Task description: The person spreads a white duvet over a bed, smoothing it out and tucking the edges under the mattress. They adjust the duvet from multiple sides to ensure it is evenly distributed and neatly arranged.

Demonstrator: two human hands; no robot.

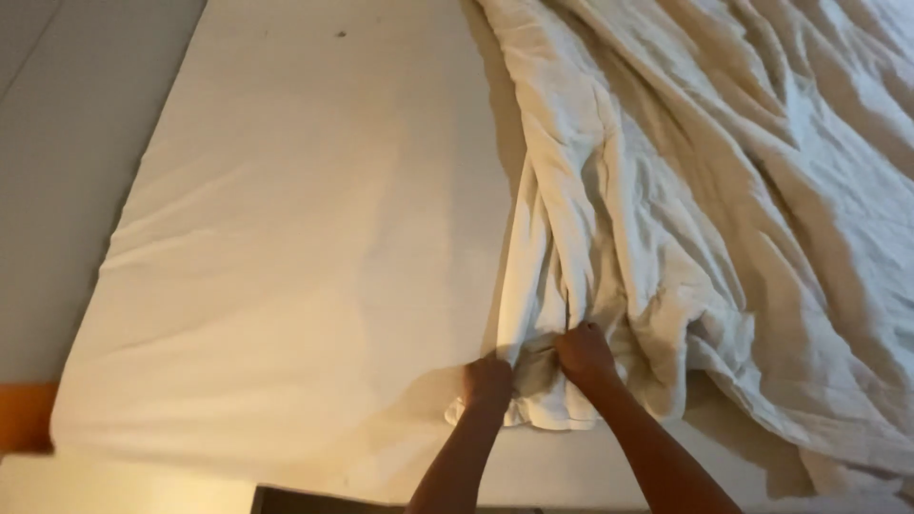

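Near edge of mattress [267,286]: both hands bunching a white blanket [724,219] corner.
Left hand [488,381] and right hand [584,352] closed on the blanket's gathered near end, close together; blanket sprawls far right, bare sheet open on the left up to the mattress edge.

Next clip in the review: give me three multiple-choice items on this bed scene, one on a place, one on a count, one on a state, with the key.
1. Where does the rumpled blanket lie on the mattress?
A. on the right part
B. on the left part
C. on the floor

2. How many hands grip the blanket's edge?
A. none
B. one
C. two

3. What state is the fitted sheet on the left part in?
A. mostly smooth
B. bunched in a heap
C. pulled off

Key: 1 A, the cream folds fill the right part; 2 C, the left hand and right hand both clutch the bunched edge; 3 A, it lies flat with faint creases.
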